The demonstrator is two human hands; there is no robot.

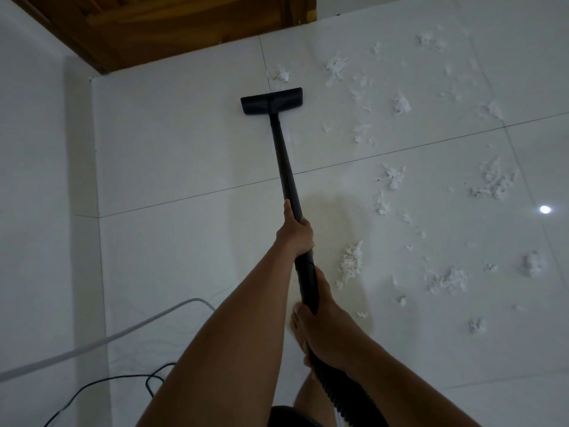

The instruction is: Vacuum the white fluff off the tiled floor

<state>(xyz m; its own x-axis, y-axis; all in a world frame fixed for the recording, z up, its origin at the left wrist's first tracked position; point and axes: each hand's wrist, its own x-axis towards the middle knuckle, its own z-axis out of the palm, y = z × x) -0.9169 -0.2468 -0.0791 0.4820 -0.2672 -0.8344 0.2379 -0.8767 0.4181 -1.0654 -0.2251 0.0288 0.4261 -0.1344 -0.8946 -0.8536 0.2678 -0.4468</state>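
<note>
The white fluff (pixel 351 263) is scattered in loose tufts over the tiled floor (pixel 184 248), mostly to the right of the vacuum wand (pixel 284 161). One tuft lies just beyond the black floor head (pixel 272 101), which is set flat on the tiles. The fluff is judged very light and soft, easily blown or pushed aside, so slow, flat passes are advised. The wand is judged stiff and fairly light, and well held as it is. The left grip (pixel 295 232) is clenched round its mid-length, the right grip (pixel 320 322) round its lower end, where the ribbed hose (pixel 338 386) joins. A wooden door (pixel 184 26) and a black cord (pixel 123 380) are seen at the edges.
</note>
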